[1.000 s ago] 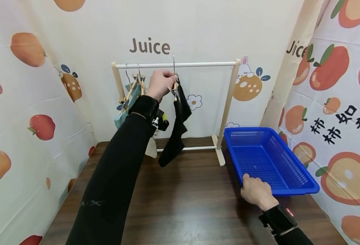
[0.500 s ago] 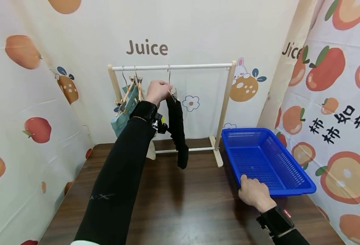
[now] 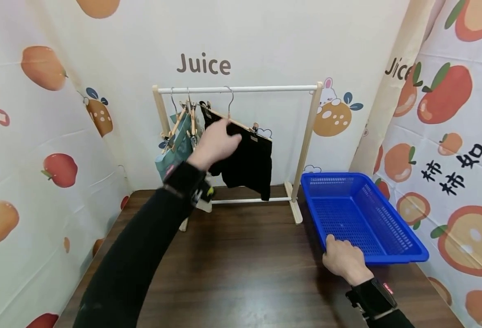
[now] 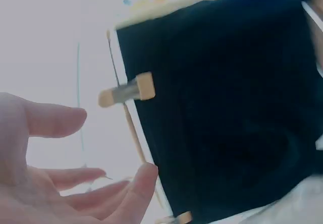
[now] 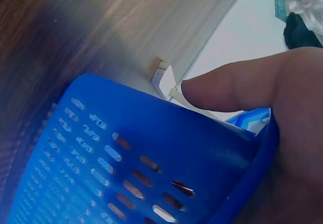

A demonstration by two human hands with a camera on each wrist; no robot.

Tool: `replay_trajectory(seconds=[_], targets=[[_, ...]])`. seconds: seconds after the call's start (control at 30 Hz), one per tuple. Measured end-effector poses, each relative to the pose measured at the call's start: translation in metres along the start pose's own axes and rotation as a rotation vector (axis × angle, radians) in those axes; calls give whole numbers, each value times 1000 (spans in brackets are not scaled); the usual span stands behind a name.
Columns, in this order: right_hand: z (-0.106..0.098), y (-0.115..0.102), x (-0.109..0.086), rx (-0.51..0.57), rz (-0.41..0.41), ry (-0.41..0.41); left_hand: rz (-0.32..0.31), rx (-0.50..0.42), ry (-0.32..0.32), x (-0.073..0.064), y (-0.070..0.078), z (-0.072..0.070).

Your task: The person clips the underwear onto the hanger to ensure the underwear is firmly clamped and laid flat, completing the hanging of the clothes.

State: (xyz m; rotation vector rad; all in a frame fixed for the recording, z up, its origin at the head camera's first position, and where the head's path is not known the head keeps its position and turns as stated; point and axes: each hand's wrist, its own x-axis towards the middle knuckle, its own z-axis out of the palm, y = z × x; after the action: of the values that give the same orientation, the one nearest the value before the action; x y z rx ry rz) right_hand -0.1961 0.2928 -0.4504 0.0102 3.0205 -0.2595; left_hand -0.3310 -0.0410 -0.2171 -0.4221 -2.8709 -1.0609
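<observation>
Black shorts (image 3: 251, 159) hang from a wooden clip hanger (image 3: 240, 124) whose metal hook sits over the white rail of a small clothes rack (image 3: 282, 88). My left hand (image 3: 216, 141) is in front of the shorts' left part and holds nothing. In the left wrist view its thumb (image 4: 58, 120) stands well apart from the fingers, and one fingertip is right at the hanger bar beside a clip (image 4: 126, 90). My right hand (image 3: 345, 259) grips the near left corner of a blue plastic basket (image 3: 343, 205). Its thumb (image 5: 217, 90) lies over the rim; the other fingers are mostly hidden.
Light blue-green clothing (image 3: 179, 148) and other clipped hangers (image 3: 192, 120) crowd the rack's left end, partly behind my left hand. A wooden rack foot (image 3: 295, 209) stands close to the basket's left side. The brown table (image 3: 245, 259) meets fruit-printed cloth walls.
My left hand has let go of the hanger. The hook has come down onto the rail, and the black shorts have turned from edge-on to face forward. My right hand stays on the basket.
</observation>
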Motion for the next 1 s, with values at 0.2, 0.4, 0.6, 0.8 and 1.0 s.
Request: replay_trajectory(seconds=[0.2,0.4,0.6,0.8,1.0], targets=[[-1,-11,-4,-16,-44,197,285,250,248,-91,-46,40],[0,-47,3,88,-220,578,370,329,349,-137,-121,109],[11,-82,17,224,-258,359,94,439,178,-158,-171,150],[16,-82,17,176,-231,274,-90,419,33,-169,-190,150],[13,-81,12,157,-241,238,-110,407,-14,-174,-189,144]])
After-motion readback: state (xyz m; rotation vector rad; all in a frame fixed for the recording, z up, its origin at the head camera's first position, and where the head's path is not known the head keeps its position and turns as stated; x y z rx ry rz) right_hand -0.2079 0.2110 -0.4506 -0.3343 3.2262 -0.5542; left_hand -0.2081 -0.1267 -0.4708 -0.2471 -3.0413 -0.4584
